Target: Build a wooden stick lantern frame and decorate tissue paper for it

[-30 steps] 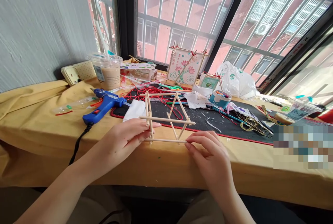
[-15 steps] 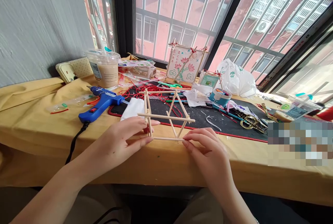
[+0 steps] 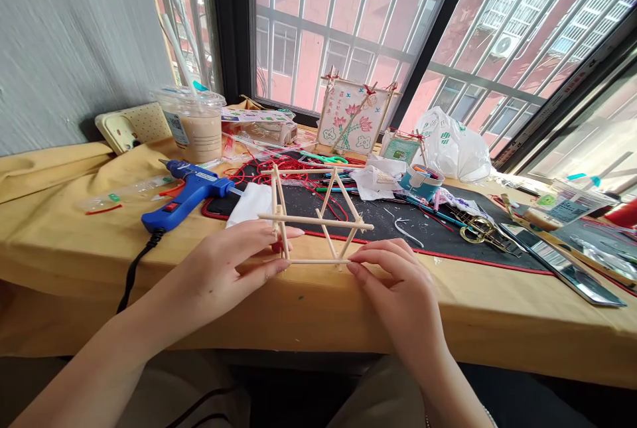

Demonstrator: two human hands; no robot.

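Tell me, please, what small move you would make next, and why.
I would probably turn the wooden stick frame slightly to check its right corner: the right hand only pinches the lower stick there, the left hand grips the left side.

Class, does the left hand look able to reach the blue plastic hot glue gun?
Probably yes: only yellow cloth separates the left hand from the glue gun, but it grips the wooden stick frame.

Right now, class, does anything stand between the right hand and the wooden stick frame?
Nothing visible does. The fingertips of the right hand touch the frame's lowest stick near its right end, and the left hand holds the other side of the wooden stick frame.
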